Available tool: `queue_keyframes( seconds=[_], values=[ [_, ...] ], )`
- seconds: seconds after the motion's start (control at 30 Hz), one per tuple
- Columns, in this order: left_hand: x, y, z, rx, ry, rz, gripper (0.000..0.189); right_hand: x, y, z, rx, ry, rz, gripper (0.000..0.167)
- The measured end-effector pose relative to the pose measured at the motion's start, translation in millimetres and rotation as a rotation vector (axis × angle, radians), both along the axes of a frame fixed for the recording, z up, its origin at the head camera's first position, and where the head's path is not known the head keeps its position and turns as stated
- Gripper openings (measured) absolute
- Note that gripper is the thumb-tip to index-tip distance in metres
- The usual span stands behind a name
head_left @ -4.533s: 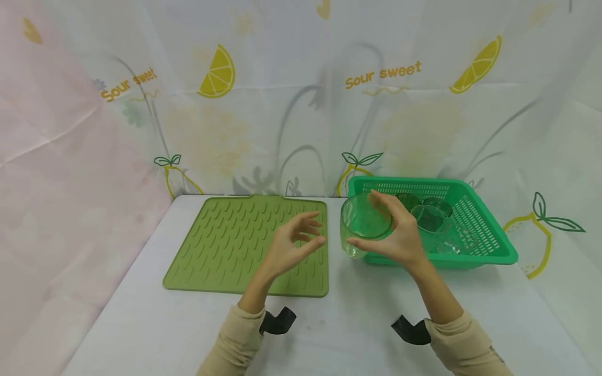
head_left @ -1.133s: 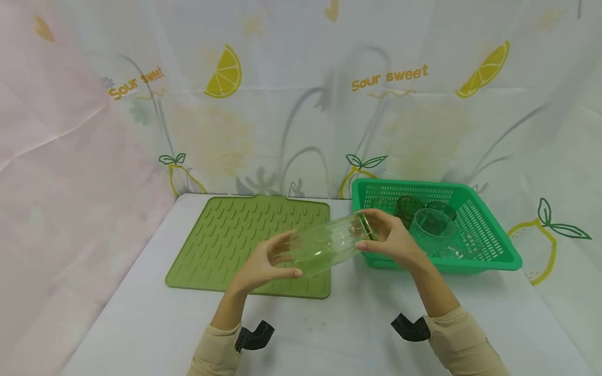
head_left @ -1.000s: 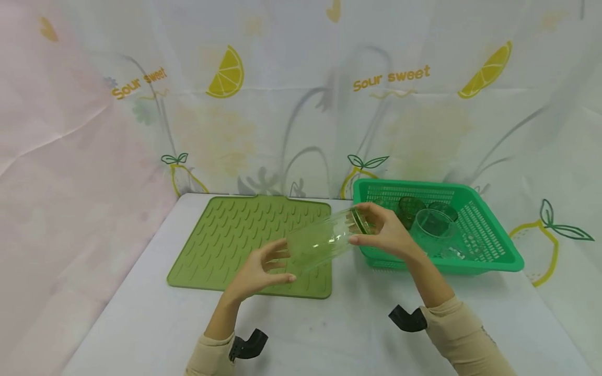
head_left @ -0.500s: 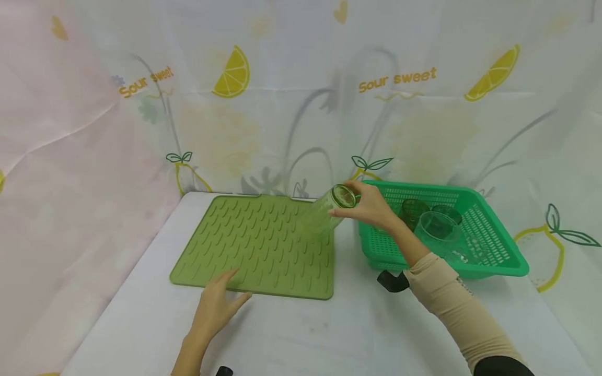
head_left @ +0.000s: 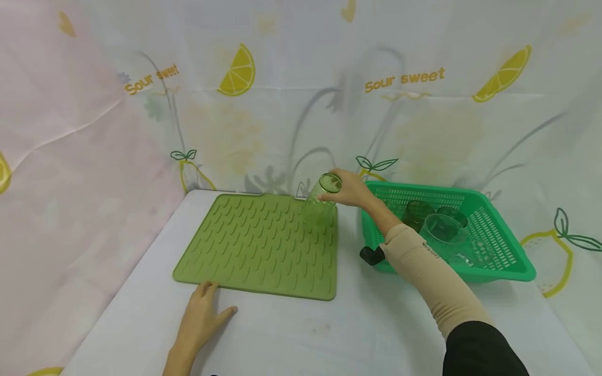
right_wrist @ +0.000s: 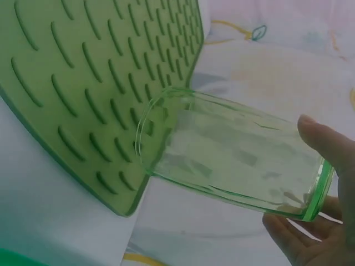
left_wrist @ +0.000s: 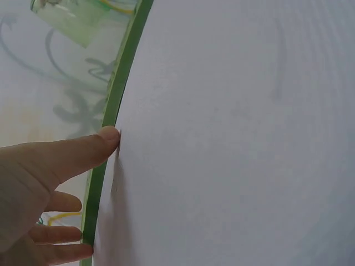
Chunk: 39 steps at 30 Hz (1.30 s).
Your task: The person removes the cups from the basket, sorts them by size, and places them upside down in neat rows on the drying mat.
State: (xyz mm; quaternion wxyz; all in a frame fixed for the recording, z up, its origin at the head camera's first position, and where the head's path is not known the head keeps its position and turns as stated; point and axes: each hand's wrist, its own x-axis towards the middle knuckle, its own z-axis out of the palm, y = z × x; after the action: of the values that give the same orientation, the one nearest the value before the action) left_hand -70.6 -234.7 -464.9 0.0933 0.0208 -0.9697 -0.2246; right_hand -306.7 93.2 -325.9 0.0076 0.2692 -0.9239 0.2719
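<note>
My right hand (head_left: 350, 189) grips a clear, green-tinted drinking glass (head_left: 316, 206) around its base end. The glass is upside down and tilted, its mouth over the back right corner of the green ribbed drying mat (head_left: 254, 245). In the right wrist view the thumb and fingers pinch the thick bottom of the glass (right_wrist: 233, 155), and its rim overlaps the mat's corner. My left hand (head_left: 199, 318) holds nothing, with thumb spread and fingertips at the mat's front left edge. The left wrist view shows these fingers (left_wrist: 61, 235) beside the mat's green edge (left_wrist: 105, 160).
A green plastic basket (head_left: 512, 272) stands right of the mat, under my right forearm. Inside are a wide clear glass (head_left: 442, 235), dark tinted glasses (head_left: 417, 211) and other clear glassware. A printed cloth backdrop (head_left: 291, 115) rises behind the white table (head_left: 291, 334).
The glass, first lifted near the basket and held between both hands, is turned upside down and carried to the mat's back right corner. The left hand has released it and drawn back front-left.
</note>
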Motion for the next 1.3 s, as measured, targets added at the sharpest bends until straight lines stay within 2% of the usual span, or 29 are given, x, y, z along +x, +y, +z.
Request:
queue_keyframes(
  seconds=[0.17, 0.4, 0.63, 0.9, 1.0, 1.13, 1.3],
  values=[
    [1.7, -0.7, -2.3, 0.017, -0.035, 0.034, 0.080, -14.7, -9, -6.9, 0.087, 0.012, 0.016, 0.079],
    [3.4, -2.6, -3.9, 0.032, -0.053, 0.048, 0.080, -27.9, -18, -12.8, 0.136, -0.046, 0.005, 0.081],
    [4.1, -1.7, -5.6, 0.025, -0.051, 0.044, 0.080, -35.7, -26, -18.7, 0.147, -0.123, -0.010, 0.081],
    [6.5, -4.1, -8.9, 0.026, -0.044, 0.047, 0.083, -37.9, -35, -21.7, 0.150, -0.135, -0.010, 0.083],
    [5.3, -12.4, -8.3, 0.050, -0.096, 0.063, 0.087, -37.4, -37, -22.9, 0.147, -0.153, -0.016, 0.083],
    [-2.7, -34.6, -0.5, 0.104, -0.185, 0.113, 0.093, -36.2, -36, -23.7, 0.135, -0.160, -0.017, 0.083],
    [-18.9, -67.8, 8.5, 0.112, -0.202, 0.131, 0.096, -35.6, -34, -25.4, 0.124, -0.166, -0.022, 0.085]
  ],
)
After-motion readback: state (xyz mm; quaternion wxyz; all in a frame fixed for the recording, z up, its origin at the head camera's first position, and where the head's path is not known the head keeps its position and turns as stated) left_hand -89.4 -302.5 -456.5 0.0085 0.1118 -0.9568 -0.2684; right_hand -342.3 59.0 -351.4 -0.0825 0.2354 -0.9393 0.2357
